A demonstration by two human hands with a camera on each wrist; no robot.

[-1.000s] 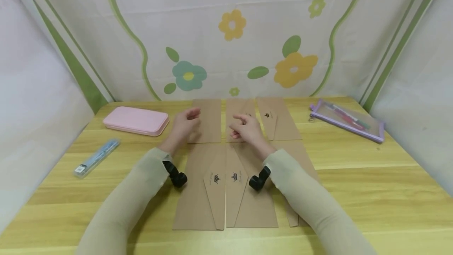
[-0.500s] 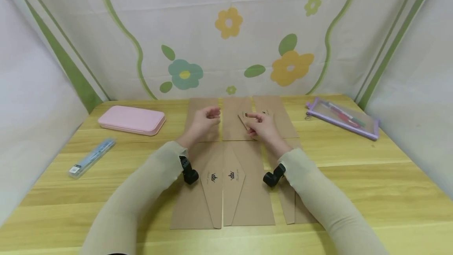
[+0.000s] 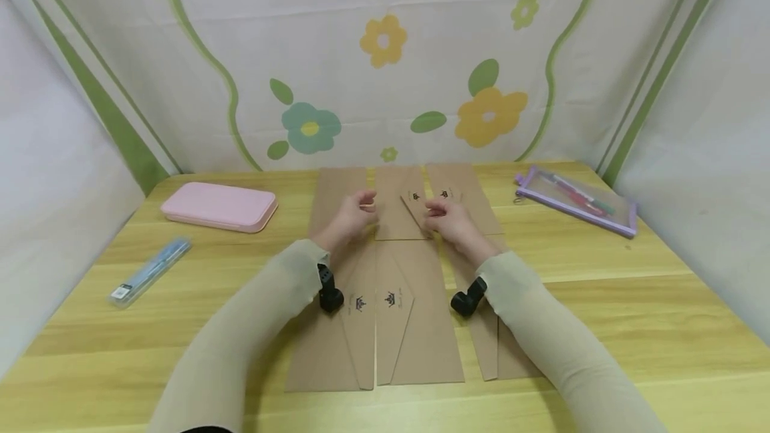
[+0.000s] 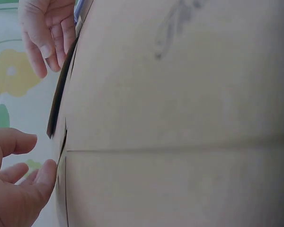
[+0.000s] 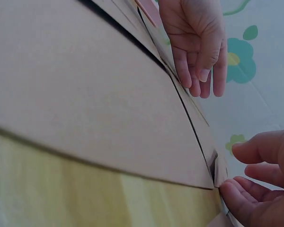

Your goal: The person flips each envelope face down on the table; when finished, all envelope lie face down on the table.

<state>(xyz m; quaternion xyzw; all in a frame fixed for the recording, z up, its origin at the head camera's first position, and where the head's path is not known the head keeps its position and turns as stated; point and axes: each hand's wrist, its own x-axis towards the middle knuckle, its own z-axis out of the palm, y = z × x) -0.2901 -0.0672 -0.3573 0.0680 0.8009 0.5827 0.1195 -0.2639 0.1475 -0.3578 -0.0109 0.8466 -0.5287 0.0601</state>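
Note:
Brown paper envelopes lie in two rows on the table. My left hand [image 3: 351, 214] hovers by the gap between the back left envelope [image 3: 339, 186] and the back middle envelope [image 3: 390, 209], fingers relaxed and holding nothing. My right hand [image 3: 454, 222] is beside the crown-printed flap [image 3: 414, 200] of the back middle envelope, which stands a little raised. In the right wrist view, the right fingertips [image 5: 229, 191] are close against an envelope edge, thumb apart from them; contact is hard to tell. Nearest me are the front left envelope [image 3: 319, 353] and front middle envelope [image 3: 424, 346].
A pink case [image 3: 219, 206] and a clear narrow box with blue contents [image 3: 150, 271] lie on the left. On the right is a purple-edged zip pouch [image 3: 577, 199] with pens inside. A flower-printed curtain [image 3: 337, 39] hangs behind the wooden table [image 3: 625, 326].
Both hands have moved right across the back row, the left from the back left envelope toward the middle. The back middle envelope's flap, flat before, is now raised. The view has shifted slightly.

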